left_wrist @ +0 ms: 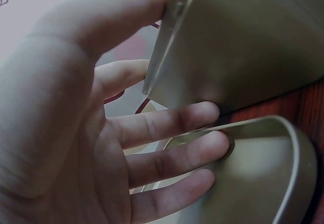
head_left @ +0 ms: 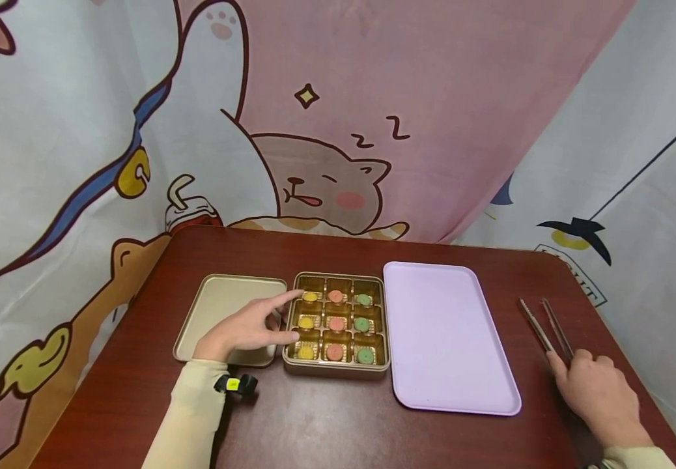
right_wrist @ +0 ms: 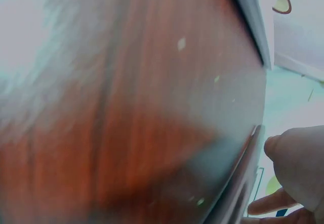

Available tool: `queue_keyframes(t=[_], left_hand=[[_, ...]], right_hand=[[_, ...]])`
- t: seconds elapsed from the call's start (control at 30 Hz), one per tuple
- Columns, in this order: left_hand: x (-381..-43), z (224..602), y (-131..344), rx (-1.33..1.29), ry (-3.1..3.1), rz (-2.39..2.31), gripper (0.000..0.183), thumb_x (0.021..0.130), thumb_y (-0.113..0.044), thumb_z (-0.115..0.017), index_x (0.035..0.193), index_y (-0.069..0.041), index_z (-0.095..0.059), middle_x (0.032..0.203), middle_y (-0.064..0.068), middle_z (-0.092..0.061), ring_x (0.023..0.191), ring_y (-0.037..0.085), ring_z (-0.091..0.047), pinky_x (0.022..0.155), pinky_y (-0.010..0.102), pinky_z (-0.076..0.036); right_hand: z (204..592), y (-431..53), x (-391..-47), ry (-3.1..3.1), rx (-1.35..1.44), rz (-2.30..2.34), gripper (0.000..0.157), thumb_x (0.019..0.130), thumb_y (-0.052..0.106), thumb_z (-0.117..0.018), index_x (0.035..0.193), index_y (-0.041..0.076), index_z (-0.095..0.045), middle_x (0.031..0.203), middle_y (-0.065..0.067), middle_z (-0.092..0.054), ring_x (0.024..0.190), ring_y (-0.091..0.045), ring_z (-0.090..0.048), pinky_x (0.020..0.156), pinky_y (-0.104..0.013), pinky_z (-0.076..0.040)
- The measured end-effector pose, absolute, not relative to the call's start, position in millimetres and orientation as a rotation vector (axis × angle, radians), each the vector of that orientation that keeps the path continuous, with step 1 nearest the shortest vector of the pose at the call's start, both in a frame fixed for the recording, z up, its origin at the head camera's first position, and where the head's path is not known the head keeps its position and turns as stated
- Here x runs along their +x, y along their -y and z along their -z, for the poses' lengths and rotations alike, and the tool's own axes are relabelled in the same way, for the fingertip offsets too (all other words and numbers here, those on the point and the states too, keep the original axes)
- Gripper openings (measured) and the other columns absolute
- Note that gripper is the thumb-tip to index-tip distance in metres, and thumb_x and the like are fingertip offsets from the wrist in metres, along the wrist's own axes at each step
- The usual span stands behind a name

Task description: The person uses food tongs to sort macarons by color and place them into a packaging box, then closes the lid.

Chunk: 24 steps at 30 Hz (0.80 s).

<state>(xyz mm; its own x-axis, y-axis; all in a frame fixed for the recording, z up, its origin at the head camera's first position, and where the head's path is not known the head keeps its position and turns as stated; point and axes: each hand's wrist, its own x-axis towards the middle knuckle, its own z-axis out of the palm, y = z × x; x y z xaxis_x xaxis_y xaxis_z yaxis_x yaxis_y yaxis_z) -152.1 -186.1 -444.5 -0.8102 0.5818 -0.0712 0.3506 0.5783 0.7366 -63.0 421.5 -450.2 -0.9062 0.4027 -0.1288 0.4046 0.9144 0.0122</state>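
Note:
A square gold tin [head_left: 338,367] stands mid-table, its insert split into three columns of compartments. Small round pieces lie in them: yellow pieces [head_left: 306,323] at left, pink pieces [head_left: 336,324] in the middle, green pieces [head_left: 361,324] at right. My left hand [head_left: 250,326] reaches over the tin's lid [head_left: 209,312], thumb and index finger spread along the tin's left rim. In the left wrist view, the other fingers [left_wrist: 177,163] extend straight beside the tin wall. At the right, my right hand [head_left: 598,391] holds metal tongs [head_left: 537,326], their arms apart.
A pale lilac tray [head_left: 449,339] lies right of the tin, close against it. The dark red wooden table [head_left: 326,423] ends at a cloth backdrop [head_left: 461,98] with cartoon animals, which also hangs along both sides.

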Motion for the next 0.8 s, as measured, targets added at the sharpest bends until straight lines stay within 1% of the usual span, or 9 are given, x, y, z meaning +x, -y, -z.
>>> queue_keyframes(t=[0.1, 0.17, 0.3, 0.33, 0.4, 0.43, 0.57, 0.67, 0.8], left_hand=[[-151, 443, 186, 0.742, -2.499, -1.087, 0.09, 0.094, -0.048, -0.078, 0.167, -0.02, -0.033, 0.13, 0.009, -0.065, 0.098, 0.017, -0.066, 0.09, 0.043, -0.055], [-151, 441, 187, 0.73, -2.491, -1.105, 0.09, 0.094, -0.046, -0.078, 0.167, -0.021, -0.033, 0.129, 0.009, -0.064, 0.098, 0.017, -0.067, 0.092, 0.043, -0.055], [-150, 441, 191, 0.719, -2.485, -1.15, 0.088, 0.094, -0.042, -0.08, 0.166, -0.021, -0.034, 0.124, 0.007, -0.066, 0.098, 0.016, -0.068, 0.093, 0.044, -0.056], [-150, 440, 193, 0.715, -2.492, -1.154, 0.087, 0.093, -0.041, -0.08, 0.165, -0.021, -0.035, 0.122, 0.006, -0.067, 0.097, 0.015, -0.069, 0.092, 0.043, -0.056], [-150, 440, 199, 0.71, -2.513, -1.155, 0.086, 0.093, -0.04, -0.081, 0.165, -0.02, -0.036, 0.119, 0.007, -0.068, 0.095, 0.014, -0.069, 0.091, 0.042, -0.057], [-150, 439, 202, 0.7, -2.528, -1.151, 0.086, 0.093, -0.039, -0.081, 0.164, -0.02, -0.037, 0.118, 0.007, -0.068, 0.094, 0.013, -0.069, 0.09, 0.042, -0.057], [-148, 435, 218, 0.674, -2.588, -1.134, 0.083, 0.092, -0.038, -0.082, 0.162, -0.018, -0.041, 0.116, 0.009, -0.07, 0.093, 0.013, -0.068, 0.088, 0.042, -0.056], [-146, 430, 232, 0.657, -2.619, -1.121, 0.08, 0.092, -0.039, -0.082, 0.159, -0.018, -0.045, 0.117, 0.011, -0.07, 0.097, 0.019, -0.069, 0.088, 0.045, -0.056], [-143, 423, 255, 0.624, -2.699, -1.045, 0.075, 0.093, -0.043, -0.081, 0.156, -0.019, -0.049, 0.121, 0.012, -0.07, 0.105, 0.027, -0.068, 0.091, 0.05, -0.055]], right_hand=[[444, -411, -64, -3.086, 0.528, 0.051, 0.06, 0.103, 0.038, -0.062, 0.1, -0.021, -0.047, 0.086, -0.037, -0.047, 0.077, -0.054, -0.055, 0.06, -0.063, -0.05], [440, -401, -65, -3.181, 0.433, 0.096, 0.062, 0.103, 0.036, -0.064, 0.107, -0.024, -0.046, 0.091, -0.041, -0.046, 0.081, -0.057, -0.054, 0.062, -0.067, -0.049], [433, -374, -69, -3.277, 0.228, 0.256, 0.073, 0.104, 0.038, -0.064, 0.132, -0.026, -0.042, 0.107, -0.047, -0.048, 0.095, -0.062, -0.053, 0.072, -0.074, -0.049], [431, -365, -72, -3.281, 0.183, 0.309, 0.075, 0.105, 0.038, -0.063, 0.137, -0.025, -0.04, 0.112, -0.047, -0.048, 0.099, -0.062, -0.054, 0.076, -0.074, -0.049], [430, -348, -77, -3.297, 0.074, 0.406, 0.075, 0.105, 0.038, -0.064, 0.144, -0.021, -0.038, 0.117, -0.045, -0.051, 0.103, -0.059, -0.055, 0.08, -0.074, -0.049], [429, -338, -80, -3.317, 0.013, 0.453, 0.073, 0.104, 0.035, -0.065, 0.145, -0.019, -0.039, 0.117, -0.042, -0.053, 0.104, -0.057, -0.057, 0.082, -0.072, -0.049], [428, -303, -90, -3.373, -0.266, 0.626, 0.064, 0.1, 0.027, -0.072, 0.144, -0.012, -0.047, 0.11, -0.031, -0.062, 0.096, -0.045, -0.064, 0.077, -0.063, -0.053], [430, -275, -98, -3.383, -0.447, 0.711, 0.059, 0.097, 0.022, -0.075, 0.141, -0.008, -0.051, 0.105, -0.024, -0.066, 0.092, -0.039, -0.067, 0.073, -0.056, -0.055], [435, -238, -106, -3.356, -0.602, 0.792, 0.057, 0.096, 0.022, -0.076, 0.141, -0.005, -0.053, 0.103, -0.018, -0.067, 0.091, -0.034, -0.068, 0.074, -0.051, -0.056]])
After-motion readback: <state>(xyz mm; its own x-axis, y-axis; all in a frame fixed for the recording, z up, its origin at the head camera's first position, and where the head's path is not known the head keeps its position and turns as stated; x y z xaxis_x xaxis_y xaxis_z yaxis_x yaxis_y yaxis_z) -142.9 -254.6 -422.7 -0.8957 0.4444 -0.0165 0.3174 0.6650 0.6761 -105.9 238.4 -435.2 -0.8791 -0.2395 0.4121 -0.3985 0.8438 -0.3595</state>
